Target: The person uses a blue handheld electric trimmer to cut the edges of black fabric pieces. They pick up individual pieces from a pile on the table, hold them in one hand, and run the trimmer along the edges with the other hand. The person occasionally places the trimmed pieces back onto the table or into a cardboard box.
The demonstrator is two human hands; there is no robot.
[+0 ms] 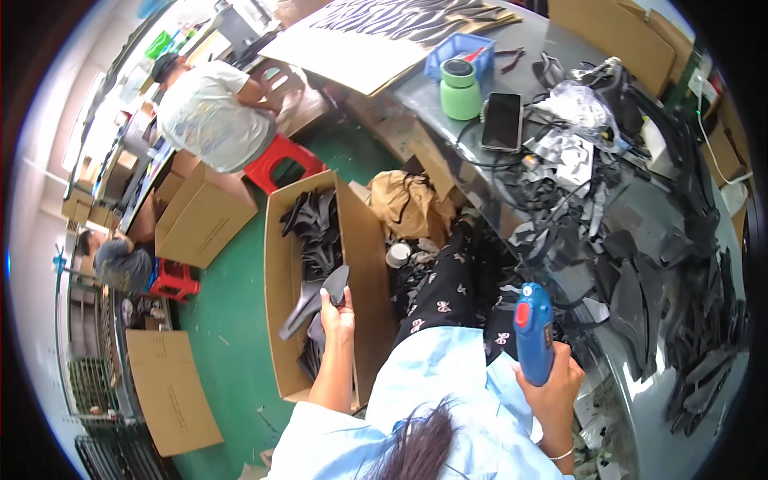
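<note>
My left hand (pixel 339 318) is closed on a dark grey, leaf-shaped flat piece (pixel 338 282), held by its lower end over an open cardboard box (pixel 364 272). Inside that box lie many similar dark curved pieces (pixel 318 228). One longer grey piece (pixel 300 310) hangs slantwise across the near part of the box, close to my left hand. Wrapped in my right hand (pixel 558 388) is a blue handheld power tool (pixel 534 336) with a red button, standing upright beside my lap. Its working tip cannot be made out.
The metal table (pixel 552 44) on the right bears dark pieces (pixel 636 300), black scraps, a plastic bag (pixel 578 108), a phone (pixel 502 122), a green bottle (pixel 460 92) and a blue basket (pixel 484 52). A seated person (pixel 212 112) and another person (pixel 120 260) are at the left.
</note>
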